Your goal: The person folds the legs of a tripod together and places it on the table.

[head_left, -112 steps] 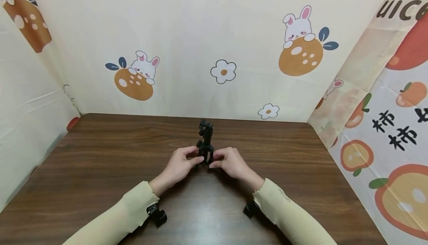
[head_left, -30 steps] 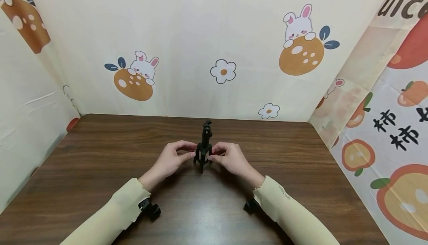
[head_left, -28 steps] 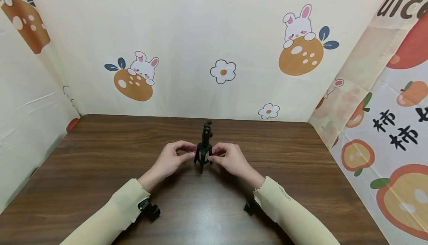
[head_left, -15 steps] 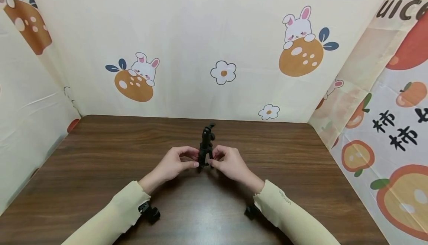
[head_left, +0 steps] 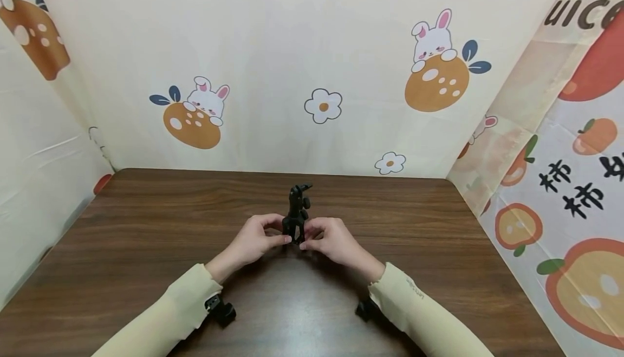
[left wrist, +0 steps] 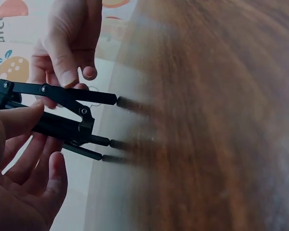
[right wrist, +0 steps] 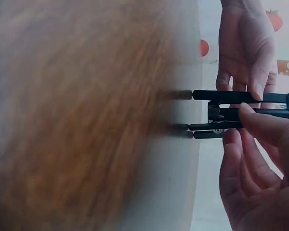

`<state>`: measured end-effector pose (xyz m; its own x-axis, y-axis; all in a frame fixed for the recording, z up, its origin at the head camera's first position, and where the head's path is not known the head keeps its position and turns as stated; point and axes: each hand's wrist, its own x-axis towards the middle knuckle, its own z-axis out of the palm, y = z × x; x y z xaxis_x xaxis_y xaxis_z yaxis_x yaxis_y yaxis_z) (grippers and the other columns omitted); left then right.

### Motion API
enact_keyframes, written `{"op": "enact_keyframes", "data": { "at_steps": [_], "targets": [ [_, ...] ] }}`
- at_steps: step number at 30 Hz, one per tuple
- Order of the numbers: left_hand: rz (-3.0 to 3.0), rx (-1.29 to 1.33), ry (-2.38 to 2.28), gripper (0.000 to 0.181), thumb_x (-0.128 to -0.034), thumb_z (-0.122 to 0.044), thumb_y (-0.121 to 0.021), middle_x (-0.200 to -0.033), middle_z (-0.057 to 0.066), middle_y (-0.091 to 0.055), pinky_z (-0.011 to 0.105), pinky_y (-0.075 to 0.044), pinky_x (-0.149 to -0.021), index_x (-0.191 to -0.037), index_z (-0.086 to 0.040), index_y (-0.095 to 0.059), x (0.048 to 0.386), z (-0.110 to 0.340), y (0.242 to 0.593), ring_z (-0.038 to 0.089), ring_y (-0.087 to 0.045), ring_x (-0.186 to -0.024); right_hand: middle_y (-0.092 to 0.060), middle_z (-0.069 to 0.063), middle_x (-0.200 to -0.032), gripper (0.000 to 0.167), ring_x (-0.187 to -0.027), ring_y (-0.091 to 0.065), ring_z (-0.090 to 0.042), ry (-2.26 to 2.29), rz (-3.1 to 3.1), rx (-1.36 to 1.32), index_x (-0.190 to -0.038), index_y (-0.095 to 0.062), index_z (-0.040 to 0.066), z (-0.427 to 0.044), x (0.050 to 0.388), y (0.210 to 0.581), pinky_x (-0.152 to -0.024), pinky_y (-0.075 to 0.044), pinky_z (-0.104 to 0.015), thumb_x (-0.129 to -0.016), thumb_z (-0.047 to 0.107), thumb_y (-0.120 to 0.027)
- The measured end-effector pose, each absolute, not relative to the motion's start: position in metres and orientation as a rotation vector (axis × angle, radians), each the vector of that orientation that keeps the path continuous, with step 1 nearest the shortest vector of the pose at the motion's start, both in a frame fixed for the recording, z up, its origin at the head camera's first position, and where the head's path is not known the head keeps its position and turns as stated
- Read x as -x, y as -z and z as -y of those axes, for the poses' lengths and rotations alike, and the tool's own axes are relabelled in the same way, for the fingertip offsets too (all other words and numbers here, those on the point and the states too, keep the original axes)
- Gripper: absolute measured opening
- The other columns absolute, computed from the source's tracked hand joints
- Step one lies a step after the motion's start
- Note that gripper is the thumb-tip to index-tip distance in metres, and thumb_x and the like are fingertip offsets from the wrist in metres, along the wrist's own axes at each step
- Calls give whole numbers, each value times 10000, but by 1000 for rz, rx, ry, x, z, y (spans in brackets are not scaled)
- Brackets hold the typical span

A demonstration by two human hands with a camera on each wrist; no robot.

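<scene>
A small black tripod [head_left: 296, 213] stands upright on the table between my hands, its handle-like top pointing right in the head view. The left wrist view shows its jointed legs [left wrist: 98, 97] spread, feet at the tabletop with dim reflections beyond them. My left hand [head_left: 257, 238] pinches the tripod low on its left side, thumb in front and fingers behind. From the right, my right hand [head_left: 336, 242] pinches a leg between thumb and fingers. Up close, the right wrist view shows the right thumb [right wrist: 260, 122] lying over the legs. Part of the base is hidden by fingers.
The brown wooden table [head_left: 170, 211] reaches back to a cream curtain [head_left: 273, 48] printed with rabbits and fruit. More printed cloth [head_left: 585, 194] hangs along the right side. Small black devices are strapped under both sleeves [head_left: 185, 303].
The tripod has turned about its upright axis, so its top now points right and a different side faces the camera. Both hands stay at its base, their fingers slightly shifted.
</scene>
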<state>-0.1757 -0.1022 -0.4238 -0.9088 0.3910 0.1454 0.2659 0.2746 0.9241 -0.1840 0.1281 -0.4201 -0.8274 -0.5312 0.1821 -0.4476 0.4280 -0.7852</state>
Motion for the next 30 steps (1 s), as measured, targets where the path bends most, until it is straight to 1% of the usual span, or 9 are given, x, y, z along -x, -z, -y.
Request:
{"op": "enact_keyframes", "data": {
  "at_steps": [2, 6, 9, 14, 18, 22, 27, 30],
  "targets": [
    [-2459, -626, -1696, 212, -845, -63, -787, -998, 11, -722, 376, -532, -819, -1048, -95, -733, 176, 102, 424, 202, -654, -972, -677, 95, -805, 151, -757, -642, -60, 1330, -2586, 916, -881, -727, 136, -127, 186, 421, -695, -526, -281, -800, 64, -833],
    [-2544, -650, -1673, 187, -838, -57, -789, -940, -9, -731, 413, -517, -814, -1016, -93, -745, 175, 99, 423, 169, -666, -902, -669, 95, -791, 141, -755, -627, -46, 1265, -2634, 952, -833, -720, 141, -125, 188, 421, -696, -514, -260, -792, 80, -839],
    [-2566, -668, -1667, 167, -835, -40, -784, -889, -6, -730, 384, -518, -775, -995, -75, -750, 175, 97, 422, 151, -669, -841, -677, 94, -796, 133, -759, -627, -41, 1236, -2661, 966, -819, -725, 144, -124, 190, 421, -700, -518, -273, -784, 99, -845],
    [-2557, -668, -1631, 129, -840, -27, -776, -820, -30, -713, 312, -510, -726, -946, -95, -748, 175, 96, 420, 126, -659, -784, -683, 94, -791, 137, -763, -631, -38, 1230, -2670, 992, -811, -736, 137, -123, 192, 422, -707, -524, -307, -762, 97, -857],
    [-2566, -673, -1591, 93, -847, -32, -771, -776, -41, -698, 292, -500, -676, -902, -99, -736, 175, 96, 416, 126, -642, -738, -663, 96, -768, 171, -731, -604, -46, 1209, -2704, 1002, -768, -719, 140, -123, 195, 421, -668, -504, -278, -727, 115, -883],
    [-2576, -674, -1562, 73, -851, -47, -771, -757, -50, -685, 285, -480, -629, -890, -93, -730, 175, 96, 414, 121, -612, -695, -648, 83, -755, 237, -716, -591, -85, 1204, -2718, 919, -732, -685, 148, -124, 198, 419, -651, -481, -255, -681, 134, -916],
    [-2640, -652, -1502, 105, -850, -82, -782, -712, -68, -654, 277, -445, -590, -823, -136, -696, 175, 97, 414, 104, -547, -615, -671, 19, -835, 267, -778, -641, -118, 1249, -2668, 844, -801, -703, 149, -123, 203, 419, -715, -511, -279, -658, 128, -928],
    [-2664, -644, -1479, 136, -852, -95, -785, -688, -68, -632, 273, -426, -568, -800, -155, -675, 175, 97, 413, 89, -507, -572, -669, 1, -871, 297, -787, -643, -107, 1238, -2676, 822, -865, -718, 152, -123, 205, 419, -724, -520, -288, -657, 139, -930]
  ]
}}
